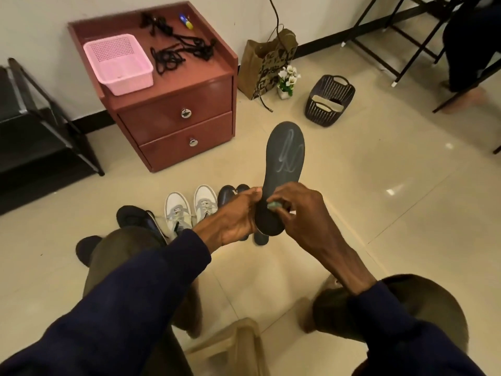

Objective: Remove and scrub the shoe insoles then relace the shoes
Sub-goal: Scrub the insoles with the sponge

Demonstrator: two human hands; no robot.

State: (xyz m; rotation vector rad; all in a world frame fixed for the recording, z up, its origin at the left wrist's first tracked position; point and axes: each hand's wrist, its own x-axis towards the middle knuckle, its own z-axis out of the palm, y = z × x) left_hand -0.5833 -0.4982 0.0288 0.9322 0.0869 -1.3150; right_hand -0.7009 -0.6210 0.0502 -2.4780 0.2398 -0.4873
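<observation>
A dark grey insole (284, 158) with pale scribbled marks stands upright in front of me. My left hand (238, 215) grips its heel end from the left. My right hand (295, 210) pinches a small green scrub pad (274, 205) against the insole's lower part. On the floor behind sit a pair of white sneakers (189, 210), a pair of dark shoes (230, 195) partly hidden by my hands, and a black shoe (141, 221) at the left. Black laces (179, 52) lie on the red cabinet.
A red two-drawer cabinet (173, 115) holds a pink basket (119, 63). A dark basket (329, 100) with pale insoles, a paper bag (267, 63) and a small flower pot (287, 81) stand by the wall. A black rack (40, 131) is left, chair legs far right.
</observation>
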